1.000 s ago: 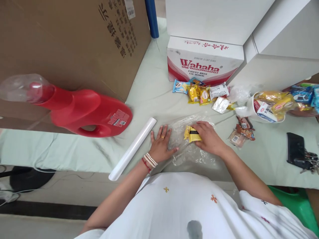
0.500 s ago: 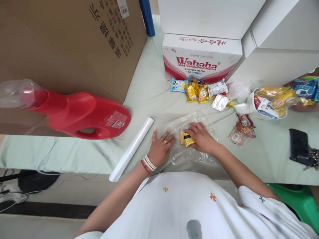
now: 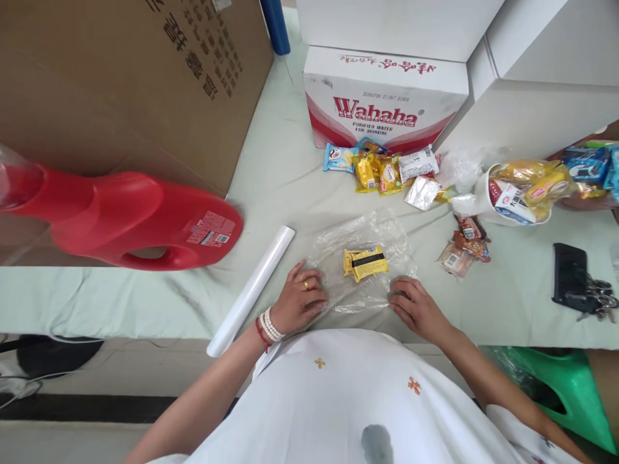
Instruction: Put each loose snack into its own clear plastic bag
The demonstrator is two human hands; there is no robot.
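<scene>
A crumpled sheet of clear plastic wrap is spread on the cloth in front of me. Small yellow snack packets with a black stripe lie on its middle, out of both hands. My left hand, wearing a ring and bracelets, has its fingers curled on the sheet's left edge. At the near right edge, my right hand bends its fingers around the wrap. Left of my left hand lies a white roll set at a slant.
A red jug and a large carton stand left. Behind are a Wahaha water box and several wrapped snacks. To the right are a filled white cup, brown snack packets, a phone and keys.
My right hand has let go of the yellow packets and moved down and right to the wrap's edge. My left hand has shifted slightly left and down, its fingers now curled.
</scene>
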